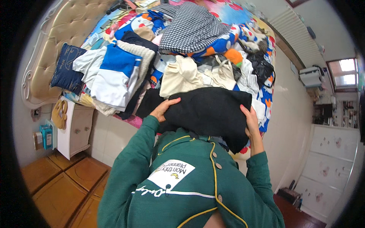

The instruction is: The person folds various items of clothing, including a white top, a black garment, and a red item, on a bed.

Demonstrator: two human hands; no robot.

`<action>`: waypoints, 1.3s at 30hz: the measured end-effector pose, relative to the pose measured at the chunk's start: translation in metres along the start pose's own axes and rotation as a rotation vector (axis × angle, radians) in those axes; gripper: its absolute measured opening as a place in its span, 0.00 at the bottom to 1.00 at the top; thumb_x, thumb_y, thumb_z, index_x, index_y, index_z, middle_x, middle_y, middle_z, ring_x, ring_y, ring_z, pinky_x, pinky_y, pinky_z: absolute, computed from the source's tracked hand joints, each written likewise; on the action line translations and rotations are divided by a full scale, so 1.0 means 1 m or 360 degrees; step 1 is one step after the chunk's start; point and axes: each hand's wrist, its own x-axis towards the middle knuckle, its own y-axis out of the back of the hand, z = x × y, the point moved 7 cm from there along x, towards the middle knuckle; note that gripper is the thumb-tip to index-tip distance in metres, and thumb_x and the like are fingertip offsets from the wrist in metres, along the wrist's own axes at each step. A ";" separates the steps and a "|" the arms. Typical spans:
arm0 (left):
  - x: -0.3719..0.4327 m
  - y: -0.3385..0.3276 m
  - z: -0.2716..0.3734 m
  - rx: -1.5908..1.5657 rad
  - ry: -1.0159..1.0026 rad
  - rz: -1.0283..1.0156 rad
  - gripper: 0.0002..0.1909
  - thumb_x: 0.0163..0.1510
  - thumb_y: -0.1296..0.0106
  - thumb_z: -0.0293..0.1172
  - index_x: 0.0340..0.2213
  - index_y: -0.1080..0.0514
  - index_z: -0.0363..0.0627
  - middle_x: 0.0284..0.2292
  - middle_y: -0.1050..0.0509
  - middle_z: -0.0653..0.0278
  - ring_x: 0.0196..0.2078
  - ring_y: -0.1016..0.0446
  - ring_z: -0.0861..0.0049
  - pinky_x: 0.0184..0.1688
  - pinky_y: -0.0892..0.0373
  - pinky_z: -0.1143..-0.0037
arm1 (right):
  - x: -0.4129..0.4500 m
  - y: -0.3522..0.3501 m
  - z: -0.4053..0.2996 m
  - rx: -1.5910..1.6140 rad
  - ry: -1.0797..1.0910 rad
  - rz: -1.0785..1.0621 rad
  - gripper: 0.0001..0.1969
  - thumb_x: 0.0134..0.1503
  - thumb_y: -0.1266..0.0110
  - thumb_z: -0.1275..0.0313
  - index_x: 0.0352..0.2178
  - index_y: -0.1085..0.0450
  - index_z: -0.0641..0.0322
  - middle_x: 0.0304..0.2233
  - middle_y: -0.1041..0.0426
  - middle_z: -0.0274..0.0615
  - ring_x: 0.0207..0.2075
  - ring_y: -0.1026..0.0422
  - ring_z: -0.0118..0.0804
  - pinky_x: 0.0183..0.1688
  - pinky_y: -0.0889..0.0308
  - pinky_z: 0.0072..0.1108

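A black garment (209,109) spans the space between my two hands at the bed's near edge. My left hand (165,109) grips its left end, thumb on top. At the opposite end, my right hand (251,121) pinches the cloth's side. The garment's kind cannot be made out. Just beyond it lies a cream garment (181,77), with a cream strapped piece (222,75) beside that. Left of these, a blue and white garment (118,74) rests folded on a pile with a cream knitted garment (142,50) and dark clothing. More black cloth (148,102) lies by my left hand.
A black-and-white checked cloth (194,27) lies heaped on the patterned bedding. A black bag (261,67) and a cat (253,44) are at the bed's right side. A denim cushion (68,68) leans near the tufted headboard (65,37). At left stands a white bedside cabinet (78,128).
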 end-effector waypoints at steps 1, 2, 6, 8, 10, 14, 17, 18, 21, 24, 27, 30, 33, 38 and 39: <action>0.002 0.004 0.000 0.0117 0.0032 0.0045 0.20 0.48 0.50 0.37 0.40 0.35 0.37 0.34 0.28 0.58 0.33 0.27 0.72 0.38 0.30 0.75 | 0.006 0.007 0.011 -0.0015 -0.0044 -0.0004 0.17 0.50 0.52 0.72 0.42 0.39 0.65 0.36 0.33 0.39 0.34 0.33 0.30 0.36 0.37 0.20; 0.004 0.004 -0.003 0.0243 0.0041 0.0065 0.24 0.49 0.51 0.41 0.43 0.38 0.38 0.37 0.29 0.59 0.35 0.28 0.74 0.39 0.31 0.75 | 0.008 0.017 0.024 -0.0008 -0.0052 0.0020 0.17 0.50 0.52 0.72 0.42 0.39 0.65 0.36 0.33 0.39 0.34 0.33 0.30 0.36 0.37 0.20; 0.011 0.039 -0.029 0.0808 0.0151 0.0275 0.33 0.47 0.54 0.54 0.47 0.42 0.42 0.41 0.32 0.59 0.39 0.31 0.74 0.39 0.33 0.73 | 0.002 0.011 0.070 -0.0326 -0.0517 -0.0156 0.20 0.46 0.49 0.75 0.42 0.40 0.65 0.37 0.32 0.40 0.34 0.32 0.31 0.36 0.36 0.20; 0.006 0.038 -0.044 0.0764 0.0236 0.0158 0.30 0.46 0.50 0.47 0.47 0.42 0.43 0.41 0.33 0.60 0.41 0.33 0.73 0.40 0.34 0.73 | 0.002 0.014 0.103 -0.0359 -0.0620 -0.0250 0.20 0.44 0.49 0.77 0.42 0.39 0.66 0.36 0.31 0.40 0.34 0.32 0.31 0.36 0.36 0.20; 0.001 0.037 -0.052 0.0830 0.0262 0.0100 0.30 0.45 0.47 0.43 0.47 0.42 0.43 0.42 0.33 0.60 0.41 0.33 0.73 0.41 0.34 0.73 | 0.000 0.015 0.125 -0.0331 -0.0666 -0.0285 0.19 0.45 0.49 0.77 0.41 0.38 0.66 0.35 0.31 0.40 0.34 0.32 0.30 0.36 0.36 0.20; -0.002 0.061 -0.050 0.0801 0.0096 0.0290 0.28 0.42 0.46 0.23 0.46 0.41 0.42 0.40 0.32 0.62 0.39 0.31 0.74 0.41 0.34 0.75 | 0.001 0.022 0.139 -0.0419 -0.0714 -0.0165 0.18 0.46 0.49 0.77 0.41 0.38 0.67 0.35 0.31 0.40 0.33 0.32 0.30 0.36 0.36 0.21; -0.002 0.065 -0.038 0.0740 0.0016 0.0372 0.27 0.42 0.49 0.19 0.47 0.41 0.42 0.40 0.32 0.62 0.39 0.31 0.75 0.42 0.34 0.75 | -0.004 0.011 0.121 -0.0434 -0.0656 -0.0126 0.15 0.46 0.48 0.75 0.37 0.35 0.67 0.31 0.29 0.38 0.29 0.30 0.25 0.29 0.34 0.15; -0.003 0.055 -0.027 0.0800 -0.0061 0.0340 0.27 0.42 0.49 0.20 0.47 0.41 0.42 0.40 0.32 0.62 0.39 0.32 0.75 0.43 0.35 0.75 | -0.001 0.014 0.123 -0.0422 -0.0649 -0.0112 0.15 0.46 0.48 0.75 0.37 0.35 0.67 0.31 0.29 0.38 0.29 0.30 0.25 0.29 0.34 0.15; 0.001 0.037 0.008 0.0980 -0.0189 0.0258 0.27 0.43 0.48 0.23 0.47 0.41 0.41 0.39 0.31 0.63 0.39 0.32 0.77 0.43 0.36 0.77 | 0.016 0.009 0.103 -0.0418 -0.0375 -0.0162 0.15 0.46 0.49 0.75 0.38 0.36 0.64 0.32 0.29 0.35 0.28 0.31 0.22 0.26 0.36 0.13; 0.002 0.030 0.049 0.1142 -0.0411 0.0211 0.26 0.43 0.46 0.26 0.45 0.39 0.38 0.39 0.31 0.63 0.39 0.32 0.78 0.42 0.36 0.78 | 0.020 -0.013 0.054 -0.0576 -0.0331 -0.0104 0.20 0.46 0.49 0.76 0.43 0.39 0.66 0.34 0.30 0.36 0.31 0.31 0.26 0.30 0.36 0.14; 0.016 -0.001 0.090 0.1239 -0.0650 0.0238 0.32 0.42 0.44 0.28 0.49 0.44 0.40 0.41 0.33 0.59 0.40 0.33 0.77 0.42 0.36 0.78 | 0.066 0.008 0.058 -0.0250 0.0182 -0.0132 0.23 0.47 0.48 0.71 0.45 0.42 0.62 0.39 0.32 0.40 0.36 0.33 0.26 0.36 0.39 0.16; 0.026 0.033 0.119 0.1202 -0.0885 0.0564 0.42 0.39 0.41 0.30 0.52 0.52 0.42 0.39 0.33 0.54 0.38 0.33 0.73 0.39 0.35 0.78 | 0.070 0.012 0.050 -0.0416 0.0109 0.0318 0.27 0.46 0.48 0.71 0.48 0.47 0.61 0.35 0.32 0.40 0.33 0.34 0.28 0.33 0.40 0.17; 0.017 0.145 0.130 0.1732 -0.0978 0.1221 0.40 0.39 0.43 0.26 0.52 0.51 0.43 0.29 0.32 0.58 0.25 0.32 0.76 0.27 0.33 0.78 | 0.062 0.013 0.073 -0.0278 -0.0076 0.0230 0.25 0.46 0.50 0.71 0.47 0.46 0.60 0.34 0.32 0.38 0.32 0.34 0.26 0.30 0.39 0.17; 0.030 0.159 0.072 0.1331 -0.0409 0.0946 0.29 0.43 0.50 0.26 0.48 0.46 0.44 0.20 0.34 0.64 0.13 0.38 0.83 0.10 0.46 0.82 | 0.010 0.101 0.164 -0.0322 -0.0466 0.0388 0.17 0.49 0.52 0.69 0.42 0.40 0.56 0.32 0.31 0.34 0.30 0.31 0.25 0.30 0.37 0.17; 0.025 0.159 0.060 0.1351 -0.0295 0.0845 0.27 0.44 0.50 0.26 0.47 0.45 0.44 0.20 0.34 0.65 0.14 0.38 0.82 0.11 0.45 0.83 | -0.004 0.121 0.192 -0.0296 -0.0563 0.0423 0.16 0.48 0.52 0.69 0.41 0.39 0.56 0.30 0.30 0.34 0.28 0.30 0.25 0.28 0.37 0.17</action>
